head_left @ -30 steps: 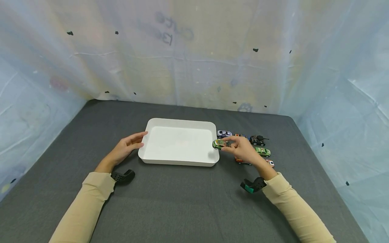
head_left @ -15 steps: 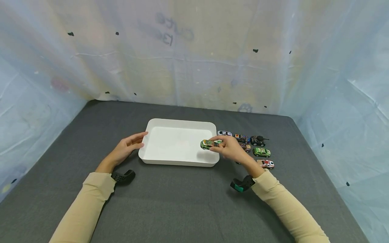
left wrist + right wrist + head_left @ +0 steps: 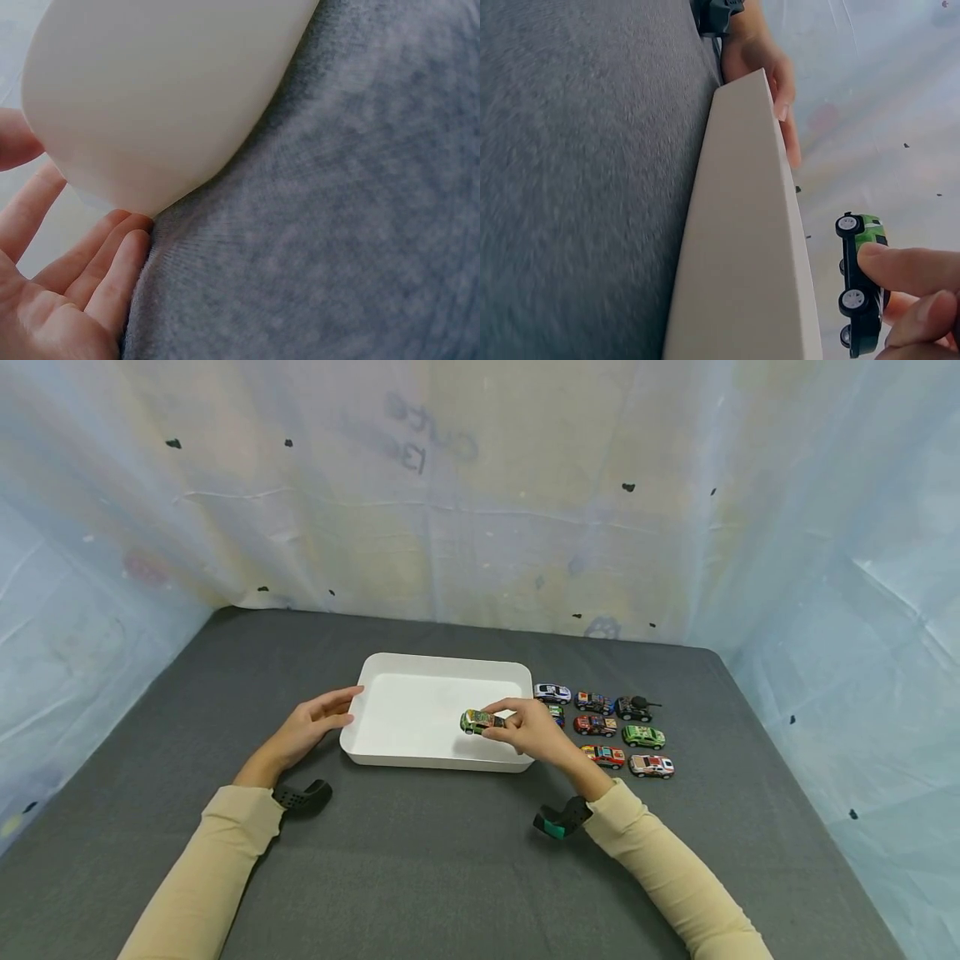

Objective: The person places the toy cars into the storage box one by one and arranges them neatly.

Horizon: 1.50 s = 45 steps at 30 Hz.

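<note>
A green toy car (image 3: 481,722) with dark wheels is pinched between the thumb and fingers of my right hand (image 3: 534,732). It is held above the right half of a white rectangular tray (image 3: 405,762). In the right wrist view the toy car (image 3: 862,277) shows its underside and wheels, raised clear of the tray wall (image 3: 739,225). My left hand (image 3: 303,731) rests its fingertips against the tray's left edge, fingers extended. The left wrist view shows these fingers (image 3: 112,281) lying along the tray's outer side.
Right of the tray, several toy cars stand in rough rows, among them a white police-style car (image 3: 552,693), a green car (image 3: 643,737), a red car (image 3: 603,756) and a black vehicle with a barrel (image 3: 636,708). Grey cloth (image 3: 420,852) covers the table.
My right hand has carried the green toy car leftward from the tray's right rim to over its inside, uncovering more of the parked cars. The left hand stays put.
</note>
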Each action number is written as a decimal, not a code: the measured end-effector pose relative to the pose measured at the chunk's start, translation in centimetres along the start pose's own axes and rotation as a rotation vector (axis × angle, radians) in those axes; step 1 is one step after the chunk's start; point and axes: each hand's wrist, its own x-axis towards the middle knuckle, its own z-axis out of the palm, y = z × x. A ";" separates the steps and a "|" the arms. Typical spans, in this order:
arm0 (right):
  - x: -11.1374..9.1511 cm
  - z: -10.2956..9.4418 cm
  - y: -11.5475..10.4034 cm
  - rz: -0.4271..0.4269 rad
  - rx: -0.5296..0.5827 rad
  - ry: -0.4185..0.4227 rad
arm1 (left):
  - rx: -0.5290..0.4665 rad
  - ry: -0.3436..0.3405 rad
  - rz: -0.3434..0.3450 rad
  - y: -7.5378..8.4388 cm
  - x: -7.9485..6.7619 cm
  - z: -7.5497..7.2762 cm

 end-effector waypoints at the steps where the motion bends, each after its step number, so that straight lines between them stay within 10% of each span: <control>1: 0.1 0.2 0.0 -0.004 0.001 0.000 | -0.003 0.000 0.000 0.0 0.0 0.0; 45: 7.3 7.5 -3.1 0.011 0.005 -0.102 | 0.032 0.008 0.001 0.1 0.1 -0.1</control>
